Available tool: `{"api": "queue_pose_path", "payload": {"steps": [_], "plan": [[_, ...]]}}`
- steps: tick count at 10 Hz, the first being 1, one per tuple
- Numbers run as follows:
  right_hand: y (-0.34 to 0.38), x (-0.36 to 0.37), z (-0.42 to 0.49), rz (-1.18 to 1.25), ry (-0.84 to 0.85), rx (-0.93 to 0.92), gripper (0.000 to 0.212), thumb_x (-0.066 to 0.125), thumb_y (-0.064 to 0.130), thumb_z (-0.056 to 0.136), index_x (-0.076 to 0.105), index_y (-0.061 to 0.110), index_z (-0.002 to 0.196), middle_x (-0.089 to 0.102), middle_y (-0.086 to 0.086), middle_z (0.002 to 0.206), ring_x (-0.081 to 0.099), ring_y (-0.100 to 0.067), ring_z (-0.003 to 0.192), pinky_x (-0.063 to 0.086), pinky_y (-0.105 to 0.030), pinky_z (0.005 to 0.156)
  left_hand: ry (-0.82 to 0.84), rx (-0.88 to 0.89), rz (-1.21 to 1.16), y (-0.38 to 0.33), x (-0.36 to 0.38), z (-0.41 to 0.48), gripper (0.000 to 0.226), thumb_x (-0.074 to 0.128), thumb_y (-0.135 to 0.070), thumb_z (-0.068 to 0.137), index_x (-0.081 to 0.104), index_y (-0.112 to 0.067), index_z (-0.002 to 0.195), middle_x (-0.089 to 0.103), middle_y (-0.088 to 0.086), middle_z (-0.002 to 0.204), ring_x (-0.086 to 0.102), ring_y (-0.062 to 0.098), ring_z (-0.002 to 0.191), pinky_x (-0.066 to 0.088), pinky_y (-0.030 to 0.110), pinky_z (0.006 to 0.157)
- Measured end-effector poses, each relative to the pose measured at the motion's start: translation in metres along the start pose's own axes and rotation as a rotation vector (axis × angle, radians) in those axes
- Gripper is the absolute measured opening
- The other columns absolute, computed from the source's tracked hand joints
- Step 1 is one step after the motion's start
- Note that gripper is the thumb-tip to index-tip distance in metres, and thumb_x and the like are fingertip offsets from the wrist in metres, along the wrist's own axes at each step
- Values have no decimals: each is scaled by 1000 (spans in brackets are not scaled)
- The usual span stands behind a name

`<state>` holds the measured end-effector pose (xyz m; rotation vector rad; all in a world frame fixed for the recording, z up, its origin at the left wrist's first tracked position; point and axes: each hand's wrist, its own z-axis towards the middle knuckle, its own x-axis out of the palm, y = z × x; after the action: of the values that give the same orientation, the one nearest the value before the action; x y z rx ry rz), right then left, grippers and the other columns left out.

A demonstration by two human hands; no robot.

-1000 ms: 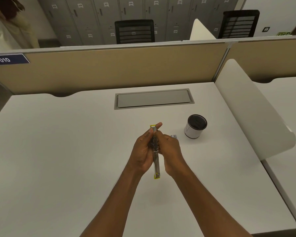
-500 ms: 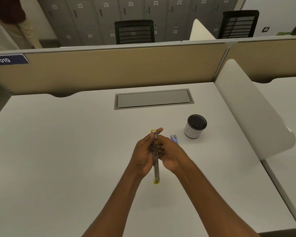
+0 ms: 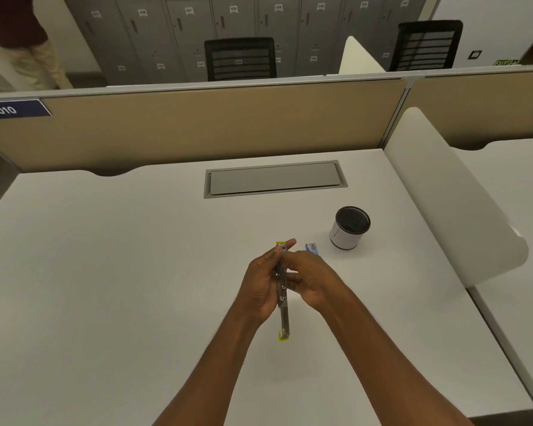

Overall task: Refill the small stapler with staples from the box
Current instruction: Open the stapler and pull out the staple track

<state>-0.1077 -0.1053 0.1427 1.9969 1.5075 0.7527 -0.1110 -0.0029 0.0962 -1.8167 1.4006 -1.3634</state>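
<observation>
Above the middle of the tabletop [image 3: 105, 272], I had my left hand [image 3: 260, 284] closed around the opened-out stapler [image 3: 283, 302], presumably steadying its channel, while my right hand's [image 3: 313, 279] curled fingers worked beside it, the staple box [image 3: 312, 248] just beyond.

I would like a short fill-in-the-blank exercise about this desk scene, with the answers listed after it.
1. The left hand holds the opened stapler in the air, with its ____ tips at both ends.
2. The small staple box lies on the desk just left of the ____ cup.
3. The right hand touches the stapler near its ____.
4. The blue label on the partition reads ____.

Answers: yellow; white; middle; 010
</observation>
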Motion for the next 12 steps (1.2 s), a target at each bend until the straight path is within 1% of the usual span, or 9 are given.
{"api": "queue_pose_path", "payload": {"steps": [2,5,6,7,8,9,10,11,12], "plan": [[3,-6,2,197,-18,195,15,57,-9,81,61,3,90,68,-23,91,67,-34,90,53,-49,98,34,31,29,5,2,-4,39,42,-29,108,70,-11,130,76,8,125,76,23,110,62,31,82],[-3,-6,4,227,-24,264,22,44,-9,84,52,1,66,58,-21,101,62,-37,111,42,-48,112,-27,28,24,16,7,-4,36,42,-26,110,73,-15,124,76,4,125,74,24,115,61,33,89],[-5,-8,8,324,-30,276,30,38,-6,94,47,3,67,55,-12,84,60,-24,77,45,-35,107,-48,7,5,20,9,-4,34,44,-24,110,75,-14,119,78,5,121,75,23,113,61,30,86],[-6,-8,11,357,-4,264,37,25,4,103,46,10,73,46,19,90,43,-13,54,41,-15,67,-56,-22,8,25,8,-3,33,44,-21,109,76,-12,115,81,3,113,77,19,108,62,26,83],[-6,-11,18,474,71,272,38,24,6,104,46,11,74,25,10,154,38,-14,59,31,-9,103,-70,-28,14,31,7,-3,34,44,-19,110,76,-12,115,81,2,113,77,16,106,61,23,82],[-15,-14,16,413,107,223,36,26,4,102,48,8,74,20,-5,161,44,-10,66,15,-20,118,-79,-40,25,33,5,-1,34,45,-22,109,76,-11,116,79,7,116,76,20,109,61,26,83],[-24,-10,15,150,48,101,27,43,1,97,56,3,74,62,-28,126,63,-34,99,44,-43,111,-92,-71,2,32,1,3,38,43,-29,110,74,-10,121,78,13,117,76,26,107,62,32,84],[-30,-13,12,115,52,-14,7,56,2,94,53,5,87,63,-19,88,62,-28,83,54,-39,80,-86,-108,0,28,-5,7,41,41,-33,110,72,-10,124,79,15,114,76,25,101,63,32,83],[-31,-18,10,139,79,-100,14,63,0,90,53,9,94,63,-22,87,63,-27,77,54,-32,73,-104,-127,5,23,-6,7,40,43,-31,110,73,-8,123,79,11,112,75,23,100,60,31,85]]}}
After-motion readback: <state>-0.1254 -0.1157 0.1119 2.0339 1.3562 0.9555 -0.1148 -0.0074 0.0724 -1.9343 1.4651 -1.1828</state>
